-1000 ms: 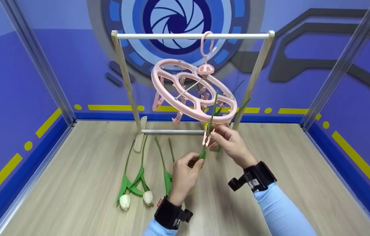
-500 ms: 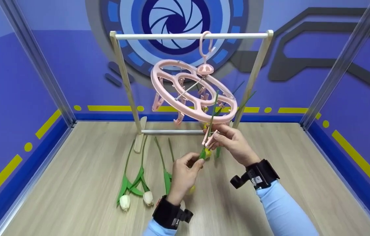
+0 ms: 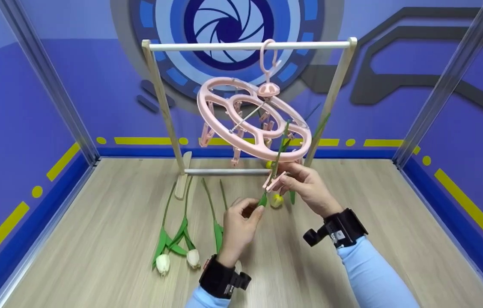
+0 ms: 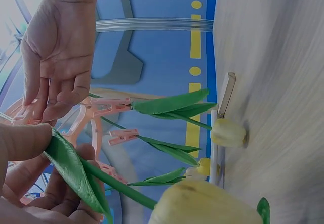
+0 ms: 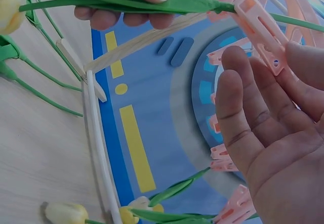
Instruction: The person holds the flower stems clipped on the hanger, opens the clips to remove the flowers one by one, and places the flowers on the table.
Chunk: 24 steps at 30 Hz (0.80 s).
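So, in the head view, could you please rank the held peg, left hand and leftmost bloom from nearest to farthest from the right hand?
1. Held peg: in the right hand.
2. Left hand: below, left.
3. Leftmost bloom: farther left, lower.

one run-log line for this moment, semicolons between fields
left hand: holds tulip by leaves; right hand: holds pink clip; pink hanger: hangs tilted from rail; white tulips: on table

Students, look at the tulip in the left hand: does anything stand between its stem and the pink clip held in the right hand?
Nothing visible does: the left hand pinches the tulip, whose stem crosses the pink clip in the right hand, with nothing seen between them.
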Each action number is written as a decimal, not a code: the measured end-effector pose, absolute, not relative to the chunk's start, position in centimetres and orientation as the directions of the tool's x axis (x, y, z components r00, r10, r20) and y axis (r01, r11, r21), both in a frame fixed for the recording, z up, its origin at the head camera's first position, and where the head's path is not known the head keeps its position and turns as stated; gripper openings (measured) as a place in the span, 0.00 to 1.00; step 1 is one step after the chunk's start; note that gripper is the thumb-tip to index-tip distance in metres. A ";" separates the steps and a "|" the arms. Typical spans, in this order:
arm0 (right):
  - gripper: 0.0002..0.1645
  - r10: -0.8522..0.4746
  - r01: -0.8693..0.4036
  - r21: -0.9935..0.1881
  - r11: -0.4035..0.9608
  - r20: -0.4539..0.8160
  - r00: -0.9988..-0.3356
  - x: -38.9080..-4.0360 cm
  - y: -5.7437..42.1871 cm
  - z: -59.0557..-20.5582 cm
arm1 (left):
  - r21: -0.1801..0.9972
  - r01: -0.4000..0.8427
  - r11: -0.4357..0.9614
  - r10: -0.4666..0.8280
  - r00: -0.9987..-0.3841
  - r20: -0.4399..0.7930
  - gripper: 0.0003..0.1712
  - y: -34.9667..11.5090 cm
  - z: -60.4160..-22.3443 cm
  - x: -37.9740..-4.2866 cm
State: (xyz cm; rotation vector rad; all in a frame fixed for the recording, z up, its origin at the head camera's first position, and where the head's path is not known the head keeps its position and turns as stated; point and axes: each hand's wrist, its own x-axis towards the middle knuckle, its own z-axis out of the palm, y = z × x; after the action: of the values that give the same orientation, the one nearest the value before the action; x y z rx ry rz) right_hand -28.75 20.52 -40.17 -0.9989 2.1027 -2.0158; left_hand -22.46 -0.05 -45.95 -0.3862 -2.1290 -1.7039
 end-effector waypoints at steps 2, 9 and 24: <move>0.22 -0.470 -0.405 -0.912 -0.056 0.382 -0.796 -28.6 20.5 -40.1 | 0.867 0.441 0.232 -0.027 -0.888 0.459 0.05 0.0 -45.9 -22.4; 0.22 -0.424 -0.395 -0.919 -0.013 0.363 -0.830 -28.5 20.5 -40.2 | 0.869 0.427 0.251 -0.026 -0.894 0.447 0.05 0.0 -45.8 -22.3; 0.20 -0.399 -0.397 -0.916 -0.050 0.383 -0.833 -28.2 20.2 -40.1 | 0.858 0.437 0.268 -0.035 -0.886 0.462 0.03 0.0 -45.9 -22.2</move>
State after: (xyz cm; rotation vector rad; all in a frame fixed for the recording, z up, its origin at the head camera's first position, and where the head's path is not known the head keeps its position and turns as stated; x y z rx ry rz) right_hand -28.19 20.15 -40.15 -0.9067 2.1638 -2.0870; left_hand -22.21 0.02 -45.91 -0.3651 -2.1547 -1.6515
